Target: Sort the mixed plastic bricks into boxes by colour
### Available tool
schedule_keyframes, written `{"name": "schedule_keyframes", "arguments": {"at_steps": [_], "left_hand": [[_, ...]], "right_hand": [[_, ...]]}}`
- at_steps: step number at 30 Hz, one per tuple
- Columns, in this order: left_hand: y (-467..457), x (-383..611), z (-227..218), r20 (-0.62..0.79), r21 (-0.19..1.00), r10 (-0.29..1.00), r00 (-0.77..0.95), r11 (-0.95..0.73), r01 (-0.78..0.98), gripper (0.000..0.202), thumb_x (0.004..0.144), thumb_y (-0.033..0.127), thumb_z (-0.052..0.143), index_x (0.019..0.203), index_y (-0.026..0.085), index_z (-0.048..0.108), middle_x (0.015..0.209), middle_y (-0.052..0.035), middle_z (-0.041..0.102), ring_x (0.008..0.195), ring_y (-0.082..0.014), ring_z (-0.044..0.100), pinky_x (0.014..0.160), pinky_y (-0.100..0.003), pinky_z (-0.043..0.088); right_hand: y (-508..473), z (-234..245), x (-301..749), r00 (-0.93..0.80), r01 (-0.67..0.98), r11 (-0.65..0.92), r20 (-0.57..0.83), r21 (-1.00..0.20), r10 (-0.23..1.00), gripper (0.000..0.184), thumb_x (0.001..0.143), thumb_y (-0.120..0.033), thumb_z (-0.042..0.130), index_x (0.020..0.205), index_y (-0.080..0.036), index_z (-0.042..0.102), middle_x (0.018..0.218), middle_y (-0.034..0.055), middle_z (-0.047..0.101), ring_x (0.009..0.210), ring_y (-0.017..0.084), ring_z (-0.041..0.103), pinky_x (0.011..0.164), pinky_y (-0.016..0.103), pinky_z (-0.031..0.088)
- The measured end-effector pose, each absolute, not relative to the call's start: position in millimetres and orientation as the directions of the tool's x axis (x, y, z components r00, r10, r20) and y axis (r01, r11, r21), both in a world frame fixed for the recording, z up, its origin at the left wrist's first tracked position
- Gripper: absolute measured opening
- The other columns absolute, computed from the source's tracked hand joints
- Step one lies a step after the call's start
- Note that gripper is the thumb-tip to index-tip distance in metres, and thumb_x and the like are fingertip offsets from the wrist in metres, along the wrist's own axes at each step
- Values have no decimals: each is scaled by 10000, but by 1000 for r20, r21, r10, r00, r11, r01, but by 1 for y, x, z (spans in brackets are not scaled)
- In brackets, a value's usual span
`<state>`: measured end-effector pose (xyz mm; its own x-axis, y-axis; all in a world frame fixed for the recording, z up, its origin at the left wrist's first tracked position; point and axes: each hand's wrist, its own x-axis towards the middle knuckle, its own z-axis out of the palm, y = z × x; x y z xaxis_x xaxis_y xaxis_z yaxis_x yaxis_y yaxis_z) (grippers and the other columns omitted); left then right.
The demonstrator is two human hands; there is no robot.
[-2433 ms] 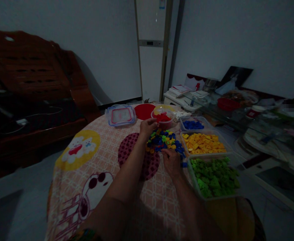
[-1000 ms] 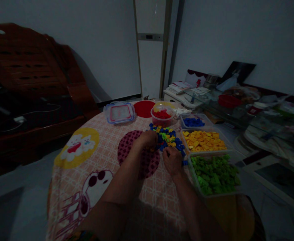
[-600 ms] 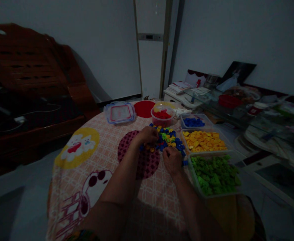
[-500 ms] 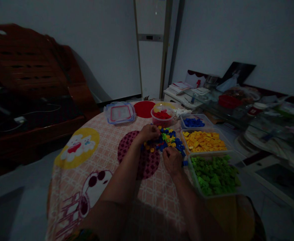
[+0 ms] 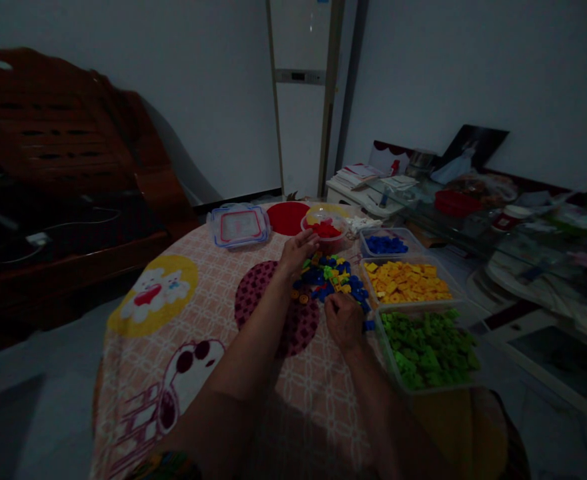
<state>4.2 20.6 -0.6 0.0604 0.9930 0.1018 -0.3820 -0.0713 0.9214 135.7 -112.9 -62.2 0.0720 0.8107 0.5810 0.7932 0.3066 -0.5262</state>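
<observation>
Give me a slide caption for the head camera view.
Left hand near the tub of red pieces, right hand by the mixed pile.

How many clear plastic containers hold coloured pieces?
4: a red-filled round clear plastic container by the left hand; on the right, from far to near, a blue-filled rectangular container, a yellow-filled rectangular container and a green-filled rectangular container.

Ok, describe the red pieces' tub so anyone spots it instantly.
From the tall white unit, drop to the patterned cloth. The tub stands just past the left hand. Unlike the rectangular boxes nearby, it's round and holds red pieces.
</observation>
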Motion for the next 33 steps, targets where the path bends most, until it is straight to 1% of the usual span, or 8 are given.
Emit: {"name": "schedule_keyframes", "arguments": {"at_steps": [3, 7, 11, 14, 18, 24, 29, 33], "left_hand": [[18, -4, 1, 122, 966, 990, 71, -102, -237, 338, 710, 176, 715, 1037, 95, 694, 977, -107, 757, 883, -179, 721, 883, -341, 567], [13, -13, 7, 54, 979, 991, 125, -77, 188, 91, 723, 171, 653, 780, 114, 694, 590, 8, 660, 531, -118, 613, 605, -247, 528], [3, -16, 20, -16, 763, 953, 301, -183, 620, 81, 719, 170, 660, 706, 133, 731, 525, 11, 636, 535, -131, 609, 591, -223, 478], [-5, -11, 27, -101, 556, 901, 422, -301, 775, 87, 684, 147, 686, 695, 159, 771, 578, -12, 684, 618, -159, 650, 646, -226, 479], [-11, 0, 25, -188, 378, 876, 444, -353, 856, 102, 691, 146, 690, 711, 173, 787, 652, -59, 718, 704, -195, 679, 688, -241, 489], [-13, 14, 14, -138, 242, 902, 408, -369, 897, 141, 690, 149, 705, 799, 172, 792, 844, -134, 758, 851, -262, 704, 770, -295, 516], [-11, 12, 11, -145, 247, 880, 452, -410, 878, 136, 671, 141, 704, 767, 190, 786, 813, -97, 759, 827, -234, 698, 762, -269, 504], [-4, 1, 13, -113, 381, 866, 487, -415, 826, 115, 655, 156, 704, 731, 196, 781, 737, -45, 743, 731, -187, 672, 700, -245, 486]], "right_hand": [[-113, -63, 136, 65, 793, 311, 580, -523, 812, 250, 887, -134, 510, 673, -201, 621, 690, 41, 659, 711, 175, 573, 701, 276, 379], [-113, -63, 136, 71, 792, 303, 572, -531, 817, 250, 893, -141, 510, 678, -199, 624, 695, 42, 662, 719, 178, 577, 697, 277, 373], [-113, -63, 136, 75, 790, 299, 568, -535, 820, 258, 893, -141, 509, 670, -201, 623, 690, 39, 659, 716, 175, 574, 701, 277, 371], [-114, -62, 136, 78, 788, 294, 562, -541, 824, 248, 891, -143, 513, 684, -201, 636, 697, 40, 663, 717, 177, 576, 700, 279, 372], [-114, -62, 136, 79, 789, 292, 560, -541, 825, 229, 888, -152, 522, 705, -200, 650, 707, 46, 669, 719, 186, 582, 698, 286, 376], [-113, -63, 136, 87, 781, 296, 566, -550, 820, 233, 881, -152, 529, 685, -210, 640, 708, 47, 671, 733, 188, 585, 710, 283, 388], [-113, -62, 136, 88, 779, 292, 558, -555, 825, 239, 881, -147, 527, 677, -209, 636, 708, 46, 669, 733, 185, 583, 699, 280, 382], [-113, -62, 137, 75, 782, 301, 562, -545, 824, 231, 881, -145, 524, 690, -203, 642, 717, 51, 678, 731, 186, 584, 701, 282, 380]]}}
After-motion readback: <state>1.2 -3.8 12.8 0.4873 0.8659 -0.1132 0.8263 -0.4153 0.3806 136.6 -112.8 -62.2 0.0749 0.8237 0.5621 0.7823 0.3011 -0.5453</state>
